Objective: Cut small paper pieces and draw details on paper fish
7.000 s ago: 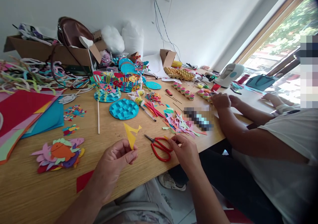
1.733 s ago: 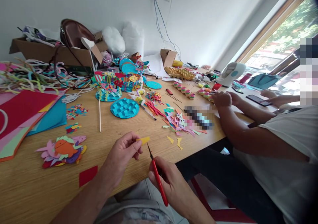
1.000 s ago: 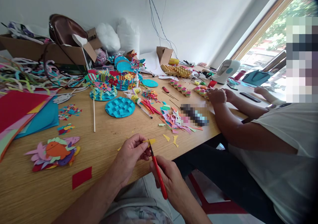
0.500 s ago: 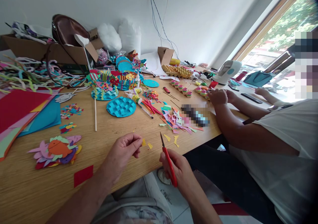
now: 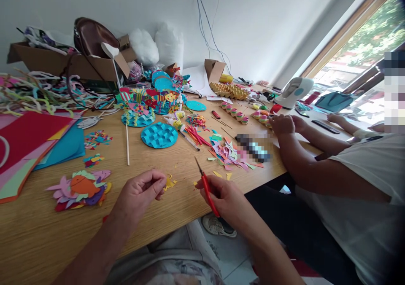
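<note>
My left hand point(image 5: 147, 188) is pinched closed near the front of the wooden table, with a small yellow paper piece point(image 5: 168, 183) at its fingertips. My right hand point(image 5: 223, 192) is wrapped round red-handled scissors point(image 5: 208, 192), their dark blades pointing up and away. Small yellow scraps point(image 5: 228, 176) lie beyond the right hand. Left of my left hand is a pile of paper fish point(image 5: 84, 187), an orange one on top. A red paper piece point(image 5: 105, 219) is mostly hidden by my left forearm.
Coloured scraps point(image 5: 228, 152), a woven blue disc point(image 5: 159, 135) and a pen point(image 5: 190, 142) lie ahead. Paper sheets point(image 5: 34, 141) are at the left. At the right sits a person point(image 5: 344, 171), hands on the table by a decorated strip point(image 5: 261, 117).
Both my hands have shifted left in view, and the scissors have moved nearer the left hand. The scene has shifted slightly right. My forearm now covers most of the red piece.
</note>
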Action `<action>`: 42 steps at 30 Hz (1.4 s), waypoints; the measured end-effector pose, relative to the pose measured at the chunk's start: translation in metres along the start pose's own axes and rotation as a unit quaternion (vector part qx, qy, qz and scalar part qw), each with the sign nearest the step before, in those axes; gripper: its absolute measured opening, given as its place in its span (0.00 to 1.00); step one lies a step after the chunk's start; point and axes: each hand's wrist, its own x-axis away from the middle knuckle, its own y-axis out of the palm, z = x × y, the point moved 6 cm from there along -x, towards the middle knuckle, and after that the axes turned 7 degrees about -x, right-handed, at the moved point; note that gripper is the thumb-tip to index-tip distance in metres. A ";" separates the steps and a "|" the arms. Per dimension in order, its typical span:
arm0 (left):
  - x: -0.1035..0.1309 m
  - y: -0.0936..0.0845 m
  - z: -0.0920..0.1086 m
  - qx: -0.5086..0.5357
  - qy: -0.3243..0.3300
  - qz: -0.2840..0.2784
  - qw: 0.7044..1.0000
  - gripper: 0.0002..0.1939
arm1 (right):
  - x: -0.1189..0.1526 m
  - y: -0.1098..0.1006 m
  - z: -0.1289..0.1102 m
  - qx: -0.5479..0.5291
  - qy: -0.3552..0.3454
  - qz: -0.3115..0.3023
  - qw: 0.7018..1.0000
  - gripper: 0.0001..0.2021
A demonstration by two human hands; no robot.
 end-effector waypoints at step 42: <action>0.003 -0.004 0.005 -0.092 0.043 -0.026 0.995 0.09 | -0.033 0.054 -0.042 -0.333 -0.037 -0.004 0.942 0.08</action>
